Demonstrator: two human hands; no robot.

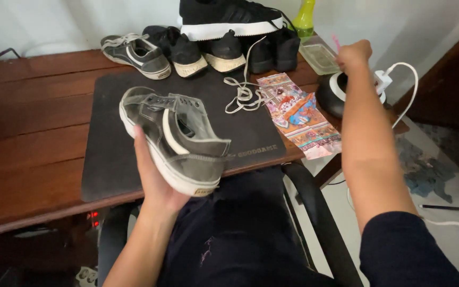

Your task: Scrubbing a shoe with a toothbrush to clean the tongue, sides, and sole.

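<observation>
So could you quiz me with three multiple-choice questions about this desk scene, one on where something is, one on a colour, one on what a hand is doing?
1. Where does the loose white shoelace lie?
A. On the dark mat, beside the colourful printed paper
B. On the floor
C. Inside the held shoe

2. What colour is the bottle at the back of the wooden desk?
A. Red
B. Yellow-green
C. Blue

3. What is the left hand doing?
A. Resting flat on the desk
B. Holding a grey sneaker from below
C. Gripping the white cable

Answers:
1. A, the lace sits on the mat's right part next to the paper.
2. B, it shows yellow-green behind the row of shoes.
3. B, the palm cups the sole, with no lace in the eyelets; the right hand is a closed fist held up near the black round device.
</observation>
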